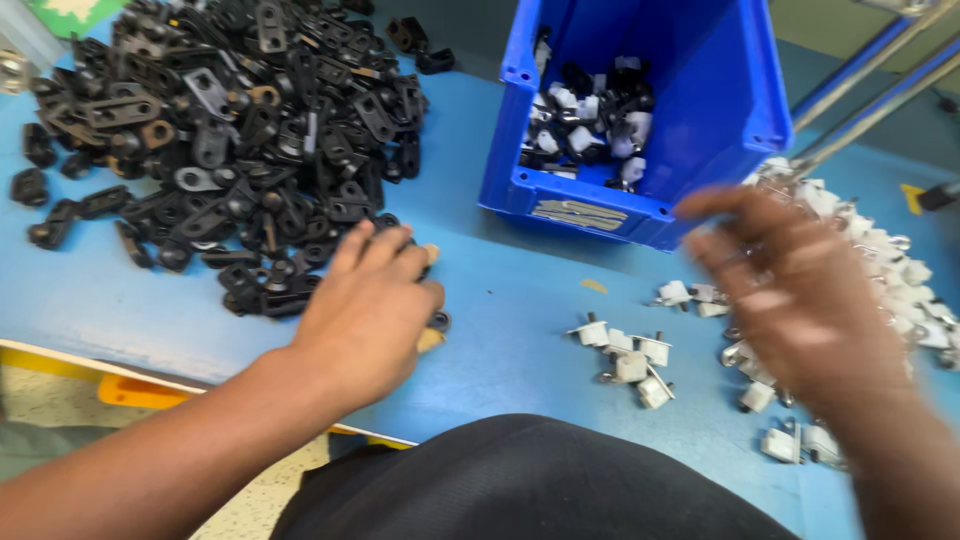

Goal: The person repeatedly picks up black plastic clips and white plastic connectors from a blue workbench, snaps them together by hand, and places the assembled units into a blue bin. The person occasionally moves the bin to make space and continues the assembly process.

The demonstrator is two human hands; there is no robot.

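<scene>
Left hand (365,305) curls, knuckles up, on black clips (230,120) just ahead; right hand (790,290) (blurred, fingers spread) hovers over white pieces (630,352).

One head-worn camera, looking steeply down at a blue worktable (520,330).

It sits above the person's lap at the near edge and faces away from them across the table, close enough that both forearms fill the near corners. A pile of black parts (220,120) lies far left, a blue bin (700,110) far right. There is no second view to overlap.
</scene>
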